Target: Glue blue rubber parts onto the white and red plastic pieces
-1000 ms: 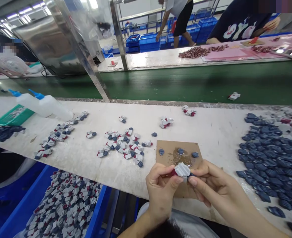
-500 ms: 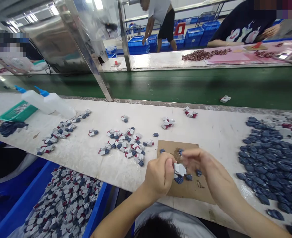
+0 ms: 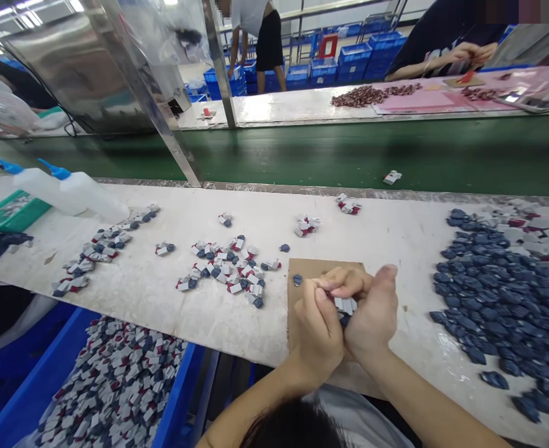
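Observation:
Both of my hands meet over a brown cardboard sheet. Between them shows a small grey plastic part, with a dark blue piece just beneath it, partly hidden. My left hand is closed, its thumb and fingertips pinching the part. My right hand curls around from the other side, its fingers bent onto the part against my left fingertips and its thumb sticking up. A loose blue piece lies on the cardboard's left side. The hands cover most of the sheet.
Blue pieces are heaped at right, grey ones behind them. Grey-blue-red parts lie left of the cardboard. A blue bin of similar parts stands below left. Two white bottles stand near a green basket. Beyond runs a green conveyor.
My right hand has moved left and closed in against my left hand, fingers curling onto the grey part. The view has shifted slightly. A co-worker across the belt has brought both hands together.

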`<state>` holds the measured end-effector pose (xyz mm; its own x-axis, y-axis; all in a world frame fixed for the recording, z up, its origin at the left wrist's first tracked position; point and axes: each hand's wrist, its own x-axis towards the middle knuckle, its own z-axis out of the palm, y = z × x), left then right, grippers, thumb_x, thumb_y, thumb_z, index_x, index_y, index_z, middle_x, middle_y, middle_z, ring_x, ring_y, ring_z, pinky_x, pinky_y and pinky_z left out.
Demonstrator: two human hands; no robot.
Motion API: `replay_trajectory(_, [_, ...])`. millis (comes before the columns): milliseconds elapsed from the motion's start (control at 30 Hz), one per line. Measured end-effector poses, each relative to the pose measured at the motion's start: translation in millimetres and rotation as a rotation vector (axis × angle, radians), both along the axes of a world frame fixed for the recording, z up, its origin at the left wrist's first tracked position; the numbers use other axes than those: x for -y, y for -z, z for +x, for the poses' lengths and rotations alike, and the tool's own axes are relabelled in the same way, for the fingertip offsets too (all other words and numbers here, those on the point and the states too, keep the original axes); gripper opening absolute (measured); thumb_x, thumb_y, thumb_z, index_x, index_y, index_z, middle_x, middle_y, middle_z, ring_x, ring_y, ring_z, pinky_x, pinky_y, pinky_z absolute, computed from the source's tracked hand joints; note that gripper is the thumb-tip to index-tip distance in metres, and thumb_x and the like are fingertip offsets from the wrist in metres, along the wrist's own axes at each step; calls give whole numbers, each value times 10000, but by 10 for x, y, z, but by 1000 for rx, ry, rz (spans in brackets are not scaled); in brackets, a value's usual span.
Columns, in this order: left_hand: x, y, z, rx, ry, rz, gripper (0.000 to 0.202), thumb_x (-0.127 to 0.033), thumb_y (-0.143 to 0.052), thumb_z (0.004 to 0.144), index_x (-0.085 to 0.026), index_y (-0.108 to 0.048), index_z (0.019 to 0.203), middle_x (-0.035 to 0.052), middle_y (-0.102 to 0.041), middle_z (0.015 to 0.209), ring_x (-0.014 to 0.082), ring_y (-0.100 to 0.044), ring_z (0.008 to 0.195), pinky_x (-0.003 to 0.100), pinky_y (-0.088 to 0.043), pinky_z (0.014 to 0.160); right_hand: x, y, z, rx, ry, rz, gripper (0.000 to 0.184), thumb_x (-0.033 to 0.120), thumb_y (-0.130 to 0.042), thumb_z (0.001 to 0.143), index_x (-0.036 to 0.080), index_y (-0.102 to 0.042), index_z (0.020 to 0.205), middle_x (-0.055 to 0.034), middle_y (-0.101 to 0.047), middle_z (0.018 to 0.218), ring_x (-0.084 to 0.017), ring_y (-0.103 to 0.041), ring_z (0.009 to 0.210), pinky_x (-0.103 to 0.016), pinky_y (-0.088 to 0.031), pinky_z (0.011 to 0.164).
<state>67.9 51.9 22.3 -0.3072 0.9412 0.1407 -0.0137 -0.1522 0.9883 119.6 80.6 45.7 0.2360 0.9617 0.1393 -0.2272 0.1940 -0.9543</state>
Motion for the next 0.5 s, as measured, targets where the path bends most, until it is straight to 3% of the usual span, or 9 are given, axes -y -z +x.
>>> replay_trajectory(200, [-121, 41, -116, -76, -62, 5, 315, -420, -293, 1010, -235, -500, 861, 50, -606, 790, 190, -549, 705, 290, -391, 668, -181, 13, -156, 80, -61, -75, 706, 716, -286, 929, 229, -475, 455, -33, -580, 515, -182, -630, 603, -322, -523, 642])
replay_trajectory(267, [-147, 108, -254, -236, -83, -27, 306, -351, -262, 1020, -228, -509, 888, 39, -597, 757, 182, -545, 665, 285, -394, 648, -257, 34, -201, 99, -144, -87, 731, 776, -284, 888, 225, -494, 455, -37, -584, 525, -186, -631, 606, -324, -523, 639])
replay_trajectory(367, [-166, 190, -510, -495, -114, -40, 241, -277, -328, 1004, -226, -508, 852, 4, -559, 666, 162, -506, 558, 277, -348, 563, -349, 77, -193, 112, -258, -65, 742, 828, -331, 835, 207, -655, 592, -65, -681, 690, -216, -666, 744, -344, -537, 713])
replay_trajectory(500, [-170, 231, -690, -655, -208, 42, 198, -300, -414, 973, -209, -549, 859, 24, -594, 699, 185, -538, 613, 290, -370, 589, -402, 202, -141, 97, -110, -49, 680, 786, -360, 865, 204, -708, 817, -70, -716, 862, -220, -661, 867, -372, -511, 827])
